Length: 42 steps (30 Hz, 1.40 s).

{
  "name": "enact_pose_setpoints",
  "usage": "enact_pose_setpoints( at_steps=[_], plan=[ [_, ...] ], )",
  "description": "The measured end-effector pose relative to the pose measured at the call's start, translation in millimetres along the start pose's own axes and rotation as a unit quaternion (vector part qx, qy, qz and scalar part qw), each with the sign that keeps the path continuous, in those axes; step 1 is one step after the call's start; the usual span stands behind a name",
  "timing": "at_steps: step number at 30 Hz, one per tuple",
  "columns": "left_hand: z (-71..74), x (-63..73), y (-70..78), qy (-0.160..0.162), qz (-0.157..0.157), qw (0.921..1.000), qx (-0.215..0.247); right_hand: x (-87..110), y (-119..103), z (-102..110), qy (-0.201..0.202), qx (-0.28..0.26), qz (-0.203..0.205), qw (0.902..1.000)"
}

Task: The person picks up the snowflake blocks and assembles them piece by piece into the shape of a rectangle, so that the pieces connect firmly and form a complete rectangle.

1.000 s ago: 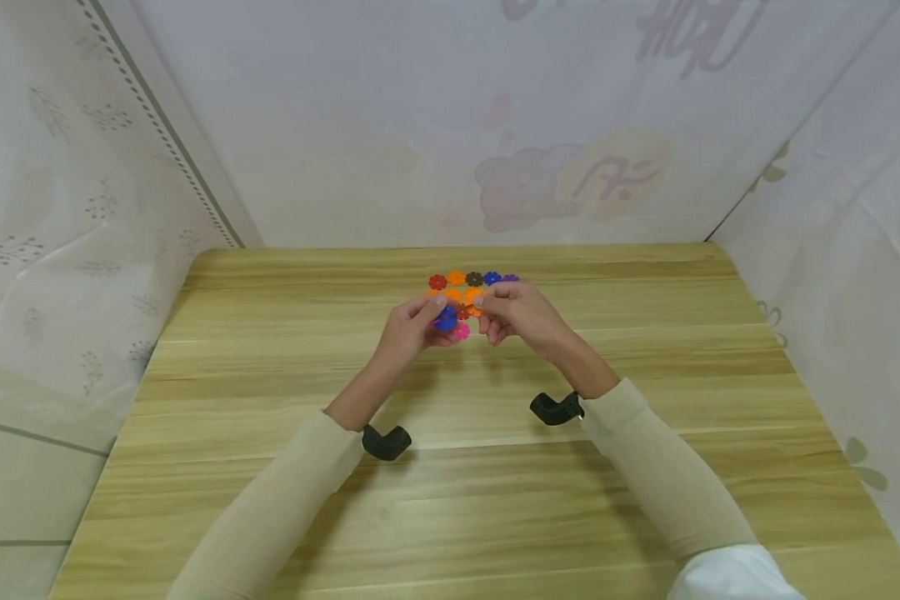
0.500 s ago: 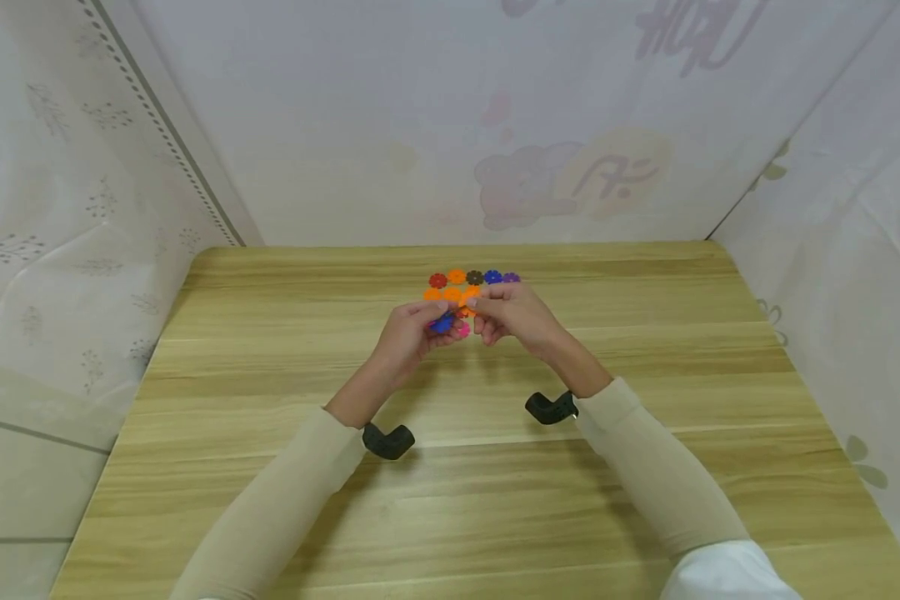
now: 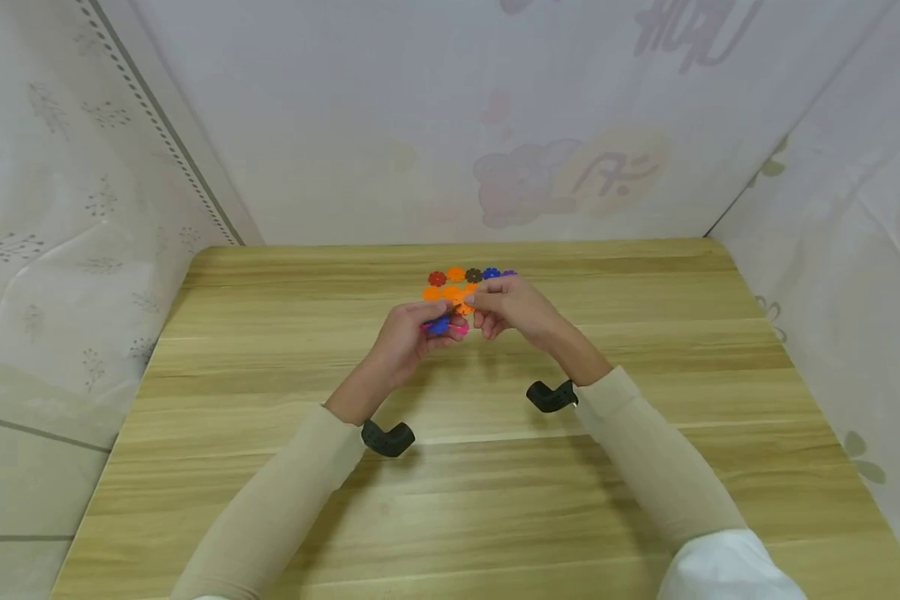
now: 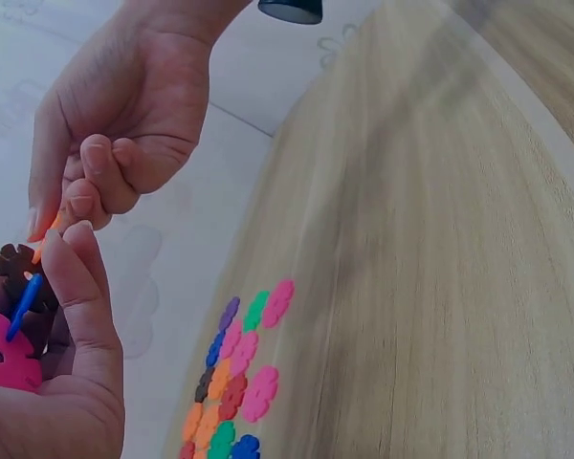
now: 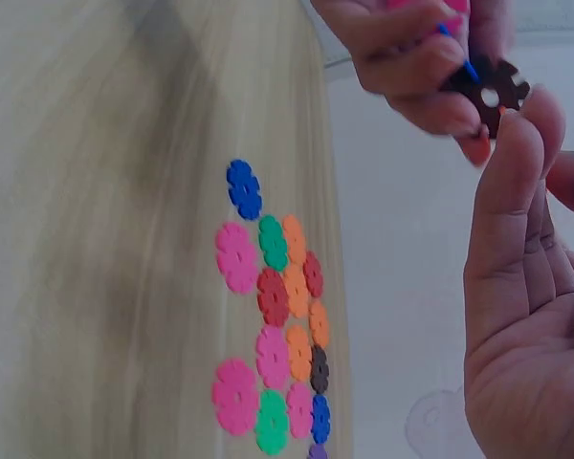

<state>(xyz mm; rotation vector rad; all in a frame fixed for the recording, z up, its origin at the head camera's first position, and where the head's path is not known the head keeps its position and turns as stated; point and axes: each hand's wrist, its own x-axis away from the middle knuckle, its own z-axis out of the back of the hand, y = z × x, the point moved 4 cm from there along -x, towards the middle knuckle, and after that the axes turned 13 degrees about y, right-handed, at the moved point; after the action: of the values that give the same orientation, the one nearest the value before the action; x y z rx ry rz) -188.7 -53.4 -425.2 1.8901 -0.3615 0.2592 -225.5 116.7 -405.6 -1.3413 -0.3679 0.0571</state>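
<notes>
In the head view my left hand (image 3: 401, 337) holds a small chain of interlocking plastic flower discs over the table. The left wrist view shows that chain as a pink disc (image 4: 2, 359), a blue disc (image 4: 24, 306) seen edge-on and a black disc (image 4: 15, 262), partly covered by fingers. Between thumb and fingers my right hand (image 3: 521, 315) pinches an orange disc (image 4: 44, 247), mostly hidden. Its edge meets the black disc; how deep they interlock I cannot tell. Both hands are close together, fingertips nearly touching.
Loose flower discs lie flat in rows behind and below the hands, among them a red disc (image 3: 437, 278), a purple disc (image 5: 318, 452), a green disc (image 5: 273, 421) and a blue disc (image 5: 244, 189). The wooden table (image 3: 465, 500) meets patterned cloth walls at its back and sides.
My right hand has shifted slightly left, bringing the orange disc against the chain. My left hand has tilted the chain, so its blue disc now sits lower.
</notes>
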Motion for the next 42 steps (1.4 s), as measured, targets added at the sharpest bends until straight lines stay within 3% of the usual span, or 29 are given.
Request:
enact_pose_setpoints(
  at_steps=[10,17,33,42],
  plan=[
    [7.3,-0.4,1.1,0.026,0.016,0.9991,0.029,-20.0,4,24,0.045,-0.011,-0.008,0.9989],
    [8.6,-1.6,0.9,0.025,0.012,0.9992,0.028,-27.5,15,41,0.093,-0.015,-0.018,0.9954],
    [12.0,-3.7,-1.5,0.034,-0.003,0.9993,0.013,-43.1,56,56,0.126,0.031,-0.049,0.9903],
    [12.5,-5.5,-2.2,0.035,-0.004,0.9993,0.014,-45.3,75,52,0.129,0.049,-0.083,0.9869]
  ],
)
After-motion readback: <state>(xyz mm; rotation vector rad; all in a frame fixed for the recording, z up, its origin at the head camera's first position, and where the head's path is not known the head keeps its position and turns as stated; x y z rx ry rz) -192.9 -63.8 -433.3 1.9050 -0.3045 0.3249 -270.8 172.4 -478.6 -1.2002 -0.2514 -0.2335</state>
